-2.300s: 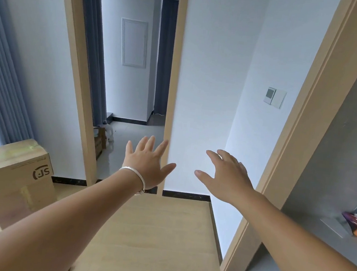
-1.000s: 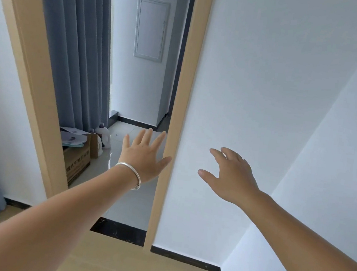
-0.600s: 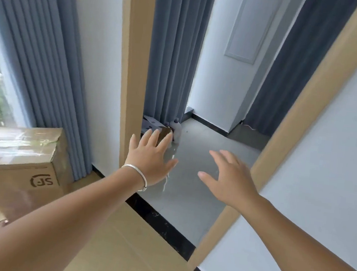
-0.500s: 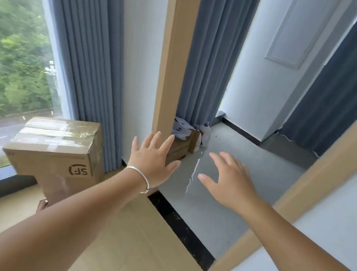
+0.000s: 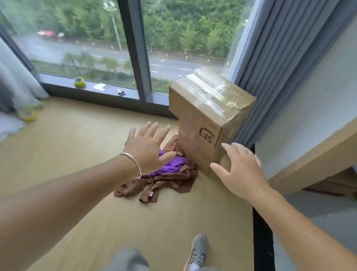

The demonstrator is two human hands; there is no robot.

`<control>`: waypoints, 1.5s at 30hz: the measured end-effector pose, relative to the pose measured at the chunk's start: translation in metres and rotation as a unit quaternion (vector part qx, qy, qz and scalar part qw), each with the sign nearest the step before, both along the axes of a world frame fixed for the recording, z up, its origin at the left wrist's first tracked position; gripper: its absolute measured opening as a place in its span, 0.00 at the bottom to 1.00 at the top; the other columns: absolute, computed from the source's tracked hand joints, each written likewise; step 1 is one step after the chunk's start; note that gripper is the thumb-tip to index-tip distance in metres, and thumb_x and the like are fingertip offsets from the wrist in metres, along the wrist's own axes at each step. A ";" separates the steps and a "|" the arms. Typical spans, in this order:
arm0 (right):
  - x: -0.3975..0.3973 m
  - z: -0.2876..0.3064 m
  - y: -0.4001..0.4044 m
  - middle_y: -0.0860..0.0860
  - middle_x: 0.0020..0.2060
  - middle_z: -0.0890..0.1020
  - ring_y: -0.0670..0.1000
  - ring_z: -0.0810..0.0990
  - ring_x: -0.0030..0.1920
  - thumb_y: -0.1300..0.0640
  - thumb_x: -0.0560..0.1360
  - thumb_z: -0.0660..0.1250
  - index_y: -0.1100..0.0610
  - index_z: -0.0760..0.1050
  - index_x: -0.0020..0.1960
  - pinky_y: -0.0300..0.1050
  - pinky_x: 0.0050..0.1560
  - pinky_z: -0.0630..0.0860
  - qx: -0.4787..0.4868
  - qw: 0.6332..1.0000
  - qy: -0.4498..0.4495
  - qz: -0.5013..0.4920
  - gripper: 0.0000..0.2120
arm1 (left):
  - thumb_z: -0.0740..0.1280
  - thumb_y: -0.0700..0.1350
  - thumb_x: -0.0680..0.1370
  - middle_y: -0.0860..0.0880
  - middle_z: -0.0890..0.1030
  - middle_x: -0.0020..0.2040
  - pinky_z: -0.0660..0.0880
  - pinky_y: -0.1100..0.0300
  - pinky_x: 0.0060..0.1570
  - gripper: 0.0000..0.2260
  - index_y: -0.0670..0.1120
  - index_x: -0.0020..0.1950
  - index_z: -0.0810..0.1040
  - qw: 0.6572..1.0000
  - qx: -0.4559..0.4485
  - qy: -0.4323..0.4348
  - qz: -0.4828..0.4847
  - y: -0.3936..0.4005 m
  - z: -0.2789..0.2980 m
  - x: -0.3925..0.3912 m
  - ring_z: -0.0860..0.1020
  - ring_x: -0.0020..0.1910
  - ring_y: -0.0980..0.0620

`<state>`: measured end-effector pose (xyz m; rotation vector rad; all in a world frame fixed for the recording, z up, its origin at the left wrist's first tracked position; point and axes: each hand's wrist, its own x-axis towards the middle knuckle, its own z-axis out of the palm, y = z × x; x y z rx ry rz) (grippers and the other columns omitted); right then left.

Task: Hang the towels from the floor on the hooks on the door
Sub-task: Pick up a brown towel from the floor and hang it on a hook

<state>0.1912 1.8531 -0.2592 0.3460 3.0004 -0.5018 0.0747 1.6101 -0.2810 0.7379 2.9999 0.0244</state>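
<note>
Below L hand (image 5: 148, 146): towels (image 5: 163, 179), floor.

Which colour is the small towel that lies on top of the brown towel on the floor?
Purple towel, seen in the head view, on the brown towel.

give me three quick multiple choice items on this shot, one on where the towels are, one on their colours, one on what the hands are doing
1. Where do the towels lie?
A. on the window ledge
B. on the floor against the foot of the cardboard box
C. on top of the box

2. What colours are they?
A. brown and purple
B. white and green
C. all grey

3. What state are the hands in?
A. both grip a towel
B. one lifts the box
C. both open, holding nothing

Key: 1 B, the towels are heaped on the wooden floor beside the cardboard box. 2 A, brown cloth surrounds a purple one. 3 C, the left hand and right hand show spread fingers above the heap.
</note>
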 end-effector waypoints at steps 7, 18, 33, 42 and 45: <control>-0.079 -0.078 0.008 0.50 0.73 0.65 0.51 0.58 0.74 0.37 0.76 0.61 0.49 0.61 0.75 0.57 0.74 0.55 -0.035 0.991 -0.090 0.096 0.31 | 0.52 0.69 0.75 0.48 0.55 0.78 0.48 0.41 0.72 0.34 0.56 0.78 0.49 0.981 -0.036 -0.115 0.155 -0.026 -0.071 -0.005 0.51 0.77 0.48; -0.197 -0.212 -0.080 0.49 0.70 0.68 0.51 0.63 0.72 0.39 0.76 0.63 0.51 0.63 0.74 0.54 0.71 0.60 -0.021 0.957 -0.191 0.218 0.31 | 0.58 0.63 0.77 0.50 0.61 0.75 0.49 0.40 0.73 0.29 0.53 0.75 0.59 0.929 -0.026 -0.262 0.261 -0.079 -0.226 -0.065 0.53 0.76 0.49; -0.312 -0.584 -0.216 0.50 0.64 0.74 0.54 0.66 0.69 0.45 0.71 0.69 0.53 0.71 0.66 0.53 0.69 0.61 0.078 0.817 -0.255 0.511 0.25 | 0.62 0.54 0.75 0.49 0.73 0.63 0.62 0.47 0.66 0.20 0.48 0.65 0.70 0.817 0.035 -0.411 0.403 -0.145 -0.587 -0.089 0.66 0.67 0.48; -0.305 -0.846 -0.259 0.53 0.63 0.71 0.58 0.66 0.66 0.47 0.69 0.66 0.53 0.70 0.62 0.53 0.67 0.60 0.140 0.728 -0.231 0.630 0.23 | 0.62 0.52 0.77 0.47 0.69 0.68 0.67 0.50 0.63 0.23 0.46 0.70 0.65 0.765 0.114 -0.410 0.483 -0.139 -0.807 -0.092 0.65 0.68 0.45; -0.305 -0.884 -0.260 0.55 0.62 0.72 0.59 0.68 0.64 0.51 0.71 0.64 0.53 0.72 0.62 0.54 0.65 0.63 0.147 0.719 -0.207 0.647 0.20 | 0.62 0.50 0.77 0.46 0.69 0.67 0.69 0.52 0.55 0.21 0.46 0.69 0.65 0.731 0.147 -0.428 0.511 -0.133 -0.844 -0.089 0.69 0.64 0.43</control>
